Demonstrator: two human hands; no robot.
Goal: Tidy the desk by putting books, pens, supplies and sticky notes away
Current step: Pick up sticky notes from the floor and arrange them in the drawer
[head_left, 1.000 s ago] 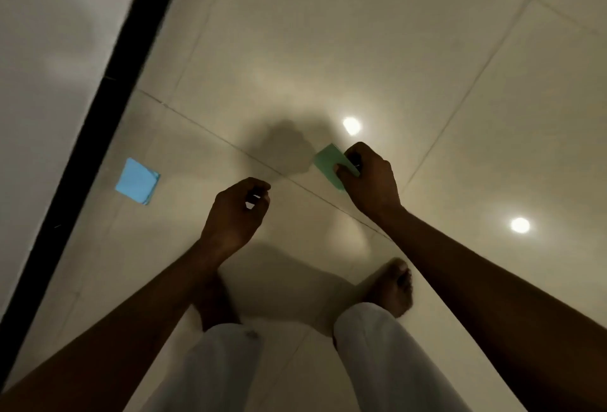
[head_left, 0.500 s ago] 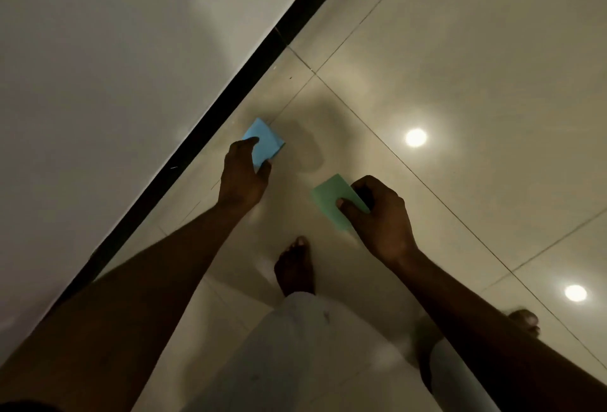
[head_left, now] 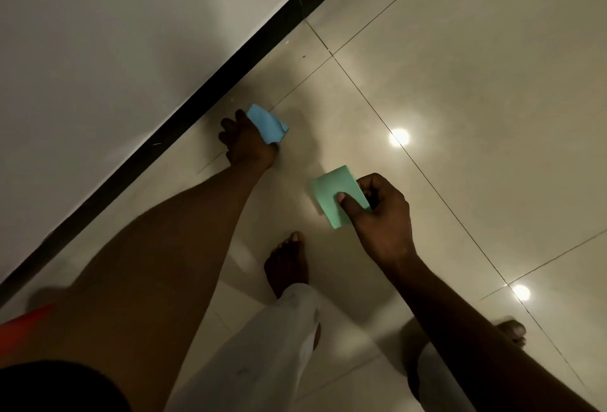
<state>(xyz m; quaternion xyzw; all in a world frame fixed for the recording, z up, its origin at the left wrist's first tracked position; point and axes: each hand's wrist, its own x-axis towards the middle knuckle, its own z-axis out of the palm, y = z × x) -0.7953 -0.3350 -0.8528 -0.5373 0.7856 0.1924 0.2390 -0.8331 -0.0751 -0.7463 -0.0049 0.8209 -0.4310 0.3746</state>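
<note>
Glossy tiled floor (head_left: 460, 67) meets black skirting (head_left: 197, 96), far left. I see the left hand (head_left: 246, 142) gripping a blue sticky pad (head_left: 266, 124); the right hand (head_left: 381, 211), nearer, pinches a green sticky pad (head_left: 335, 198).

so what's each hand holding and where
Left hand: blue sticky note, by its lower edge; right hand: green sticky note, thumb on its right side.

Indoor room, likely home. Glossy beige floor tiles (head_left: 460, 83), black skirting (head_left: 230, 60) under white wall (head_left: 115, 34) at left. Ceiling downlight reflections (head_left: 399, 137) at right. Bare foot (head_left: 285, 264) on near tile.
</note>
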